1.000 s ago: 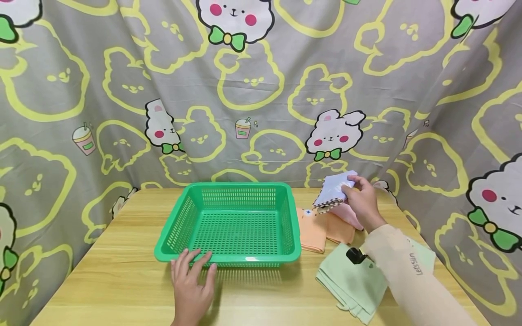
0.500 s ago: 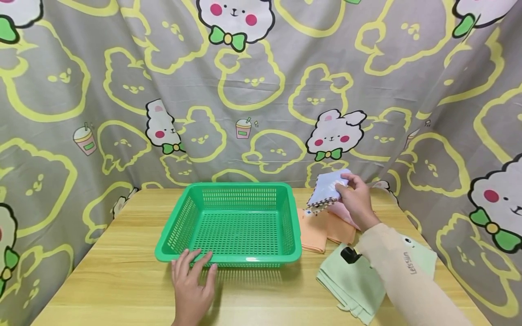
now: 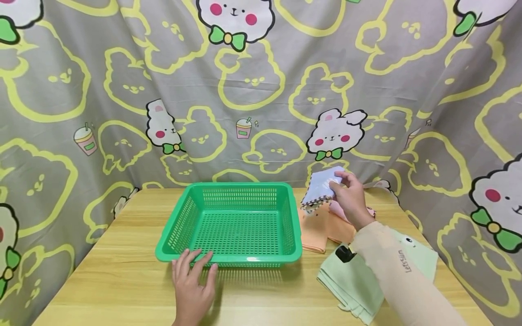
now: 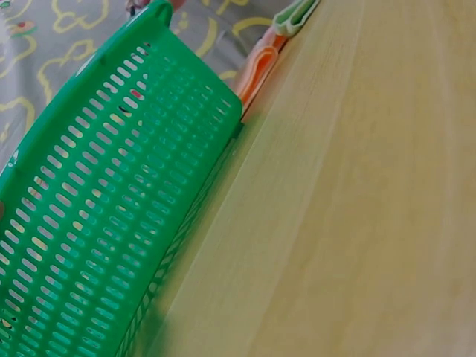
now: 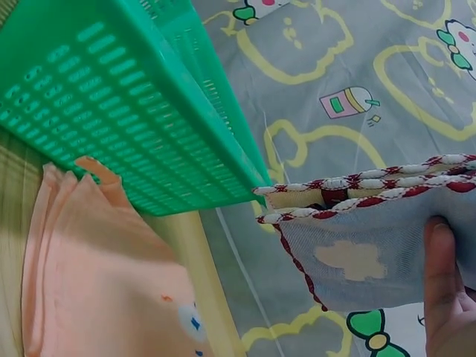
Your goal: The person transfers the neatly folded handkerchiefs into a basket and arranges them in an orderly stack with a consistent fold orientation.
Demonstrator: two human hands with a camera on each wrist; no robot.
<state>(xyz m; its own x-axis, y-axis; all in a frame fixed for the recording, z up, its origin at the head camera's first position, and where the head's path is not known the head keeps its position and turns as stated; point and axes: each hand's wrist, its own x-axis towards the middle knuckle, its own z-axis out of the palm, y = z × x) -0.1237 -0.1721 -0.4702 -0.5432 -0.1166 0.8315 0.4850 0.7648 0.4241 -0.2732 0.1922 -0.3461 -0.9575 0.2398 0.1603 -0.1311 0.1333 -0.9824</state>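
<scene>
My right hand point(image 3: 346, 192) pinches a folded pale blue cloth point(image 3: 320, 188) with a red-and-white checked edge, held in the air just right of the green basket point(image 3: 232, 260). In the right wrist view the blue cloth point(image 5: 372, 245) hangs above the orange cloth point(image 5: 97, 275), with my fingers point(image 5: 442, 290) under it. My left hand point(image 3: 192, 283) lies flat on the table, its straight fingertips touching the basket's front rim. The basket holds nothing. The left wrist view shows the basket's slotted wall point(image 4: 111, 216) but no hand.
A folded orange cloth point(image 3: 316, 228) and a pink cloth point(image 3: 338, 210) lie on the wooden table point(image 3: 122, 280) right of the basket. A folded light green cloth point(image 3: 355, 283) lies nearer, partly under my right sleeve. A printed curtain point(image 3: 244, 90) closes the back and sides.
My right hand has carried the blue cloth a little to the left and upward, toward the basket. My left hand and the basket have stayed still.
</scene>
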